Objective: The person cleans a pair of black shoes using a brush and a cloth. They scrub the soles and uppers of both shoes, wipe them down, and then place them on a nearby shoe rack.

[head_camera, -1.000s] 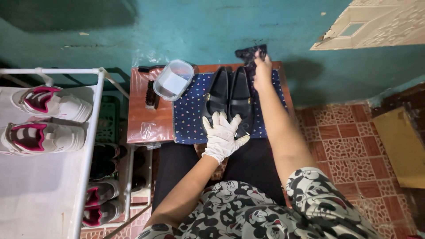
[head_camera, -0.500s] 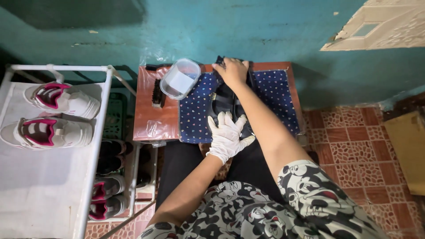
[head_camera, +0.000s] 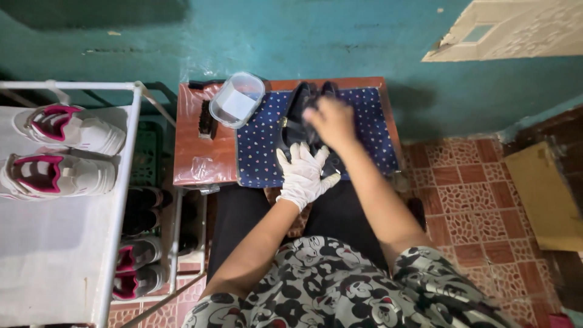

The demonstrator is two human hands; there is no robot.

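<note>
On the small wooden table (head_camera: 194,152), the gloved left hand (head_camera: 303,176) rests with fingers spread over the near end of the black shoes (head_camera: 300,112) on the dotted blue cloth (head_camera: 258,143), steadying them, while the blurred bare right hand (head_camera: 331,121) presses on top, seemingly closed around a dark cloth.

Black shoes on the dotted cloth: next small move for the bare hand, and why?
Probably a short wiping stroke along the upper of the black shoes. The right hand lies blurred on top of them, seemingly with a dark cloth, while the gloved left hand braces their near end on the dotted cloth. The brush lies untouched.
</note>
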